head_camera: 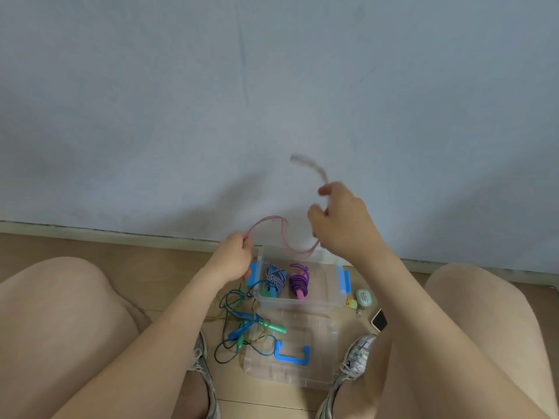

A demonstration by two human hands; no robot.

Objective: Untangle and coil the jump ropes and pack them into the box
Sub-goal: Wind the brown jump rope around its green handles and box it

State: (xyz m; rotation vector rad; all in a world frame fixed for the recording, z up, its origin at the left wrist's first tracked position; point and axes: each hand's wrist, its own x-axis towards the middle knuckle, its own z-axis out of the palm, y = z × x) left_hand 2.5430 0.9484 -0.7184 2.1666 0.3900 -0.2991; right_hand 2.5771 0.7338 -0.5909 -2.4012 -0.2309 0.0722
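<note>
1. Counting the ropes, you have one in the air: a pink rope (272, 219), looping from your left grip (237, 257) to your right grip (338, 220) above the box.
2. Your left grip is clamped on one end of that loop. Your right grip curls round the rope further along, and a blurred tail sticks out above it.
3. One clear box (302, 301) with blue latches sits open on the floor between your knees. Two coiled ropes lie inside, side by side: a blue-and-white rope (275, 278) on the left and a purple rope (298, 279) on the right.
4. One tangle (242, 328) of dark cords with blue and green handles lies at the box's front left corner. How many ropes it holds cannot be told.
5. One lid (305, 332) lies flat in front of the box, between your two shoes.
6. A mint case (365, 297) and a phone (379, 319) lie to the right of the box. Your right forearm covers part of the phone.
</note>
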